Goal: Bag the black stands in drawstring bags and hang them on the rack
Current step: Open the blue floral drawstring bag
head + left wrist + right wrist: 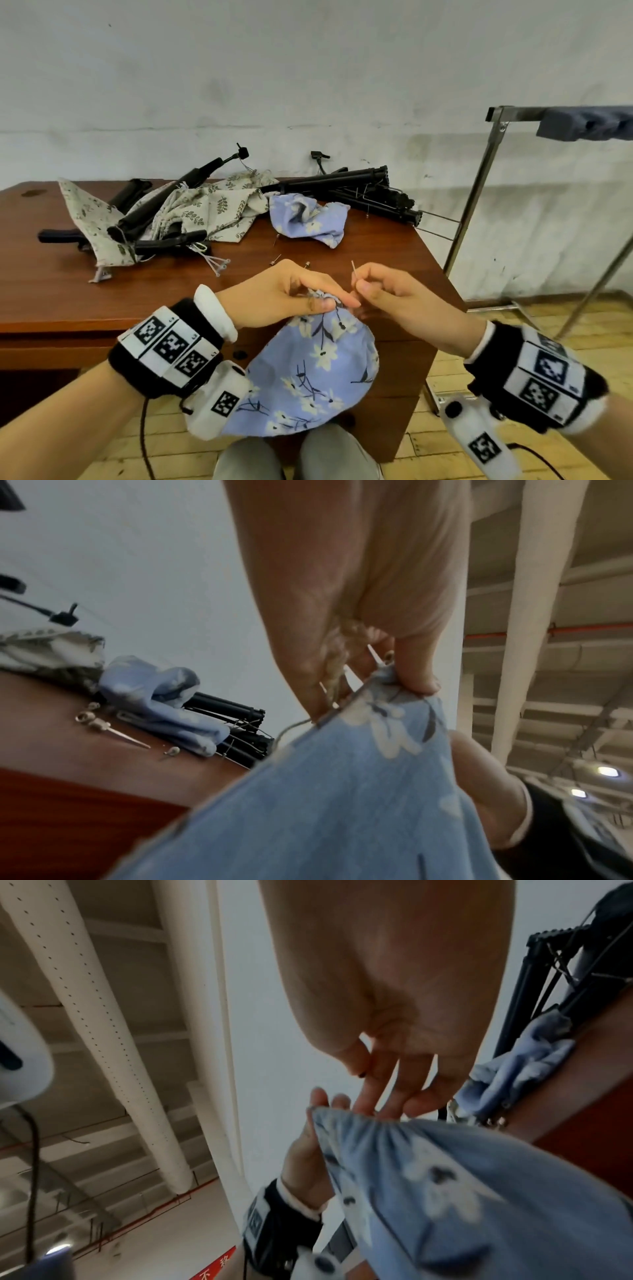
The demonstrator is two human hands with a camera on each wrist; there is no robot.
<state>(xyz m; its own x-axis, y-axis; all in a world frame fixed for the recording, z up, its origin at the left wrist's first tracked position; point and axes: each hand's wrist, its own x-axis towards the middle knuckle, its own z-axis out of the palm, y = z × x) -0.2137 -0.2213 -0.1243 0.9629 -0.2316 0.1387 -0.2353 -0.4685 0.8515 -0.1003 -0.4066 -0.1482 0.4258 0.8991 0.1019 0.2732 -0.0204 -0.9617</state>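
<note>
A blue floral drawstring bag (318, 373) hangs in front of the table's near edge, over my lap. What is inside it is hidden. My left hand (329, 302) pinches its gathered mouth (359, 1123); in the left wrist view, the left hand's fingertips (416, 677) clamp the rim of the bag (342, 791). Just right of it, my right hand (358, 284) pinches a thin pale pin (353, 269) that points upward. Black stands lie folded at the back of the table (346, 192) and at the left among cloth bags (150, 212).
Beige leaf-print bags (209, 205) and a crumpled blue floral bag (308, 219) lie on the brown table (376, 253). Small metal pins (275, 260) are scattered near my hands. A metal rack (486, 171) stands to the right with a dark blue bag (589, 126) on its bar.
</note>
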